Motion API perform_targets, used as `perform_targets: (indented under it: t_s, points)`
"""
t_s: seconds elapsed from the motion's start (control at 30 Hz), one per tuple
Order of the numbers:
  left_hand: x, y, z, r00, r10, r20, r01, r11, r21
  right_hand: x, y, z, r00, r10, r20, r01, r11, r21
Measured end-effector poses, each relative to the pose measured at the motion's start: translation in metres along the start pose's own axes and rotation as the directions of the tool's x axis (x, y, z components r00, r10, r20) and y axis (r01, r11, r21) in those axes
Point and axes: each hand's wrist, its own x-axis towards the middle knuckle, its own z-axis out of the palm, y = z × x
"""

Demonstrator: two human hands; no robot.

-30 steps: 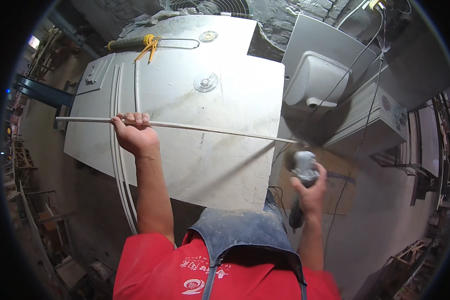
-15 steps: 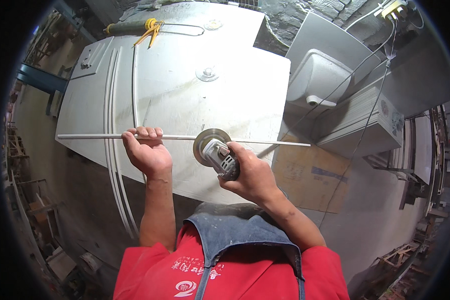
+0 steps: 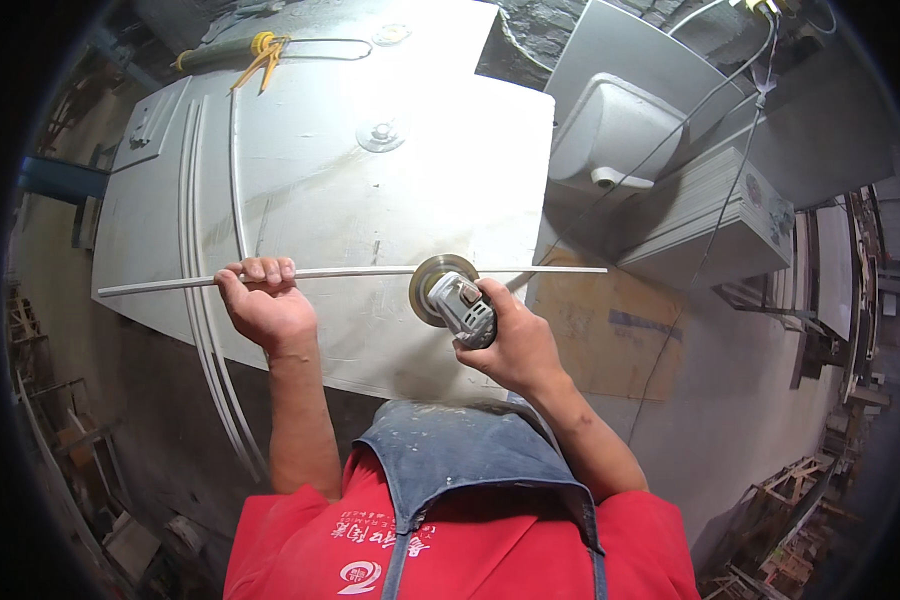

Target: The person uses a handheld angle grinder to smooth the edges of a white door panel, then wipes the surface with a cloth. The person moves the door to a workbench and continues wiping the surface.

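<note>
Gripping a long pale strip (image 3: 355, 271) in the left hand (image 3: 268, 300) and an angle grinder (image 3: 466, 318) in the right hand (image 3: 520, 345), the person works over a white board (image 3: 310, 210), and to my eye the step in hand is passing the tool's disc (image 3: 426, 285) along that strip. The next move, I'd judge, calls for a firm left hold and a light, level right wrist, since so slender a piece could flex or chatter. Taking the blue apron (image 3: 470, 440) as six o'clock, the strip runs nearly straight from nine to three, its three o'clock end jutting past the board. The left fingers curl closely around it on the nine o'clock side; the right hand wraps the grinder's body, a little toward four o'clock and on the person's side of the strip, so the disc sits between the two hands, overlapping the strip's line. Whether it bites or merely hovers, I can't tell from this angle. Loose strips (image 3: 195, 200) cross the held one beside the left hand and run toward ten o'clock, while a caulking gun (image 3: 262, 60) lies out at eleven.
</note>
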Motion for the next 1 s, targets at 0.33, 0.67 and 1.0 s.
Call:
perform_targets:
  t_s: [0.33,0.67,1.0]
  points:
    - [0.005,-0.006,0.000,0.998,-0.011,-0.068,0.013,0.999,0.033,-0.008,0.040,-0.008,0.993,0.114,-0.037,-0.115,0.993,-0.040]
    - [0.010,-0.010,-0.005,0.996,-0.004,-0.094,0.008,0.999,0.046,-0.010,0.059,-0.014,0.975,0.203,-0.090,-0.209,0.976,-0.058]
    - [0.012,-0.011,-0.006,0.995,0.001,-0.102,0.006,0.998,0.063,-0.015,0.085,-0.017,0.961,0.233,-0.151,-0.244,0.968,-0.056]
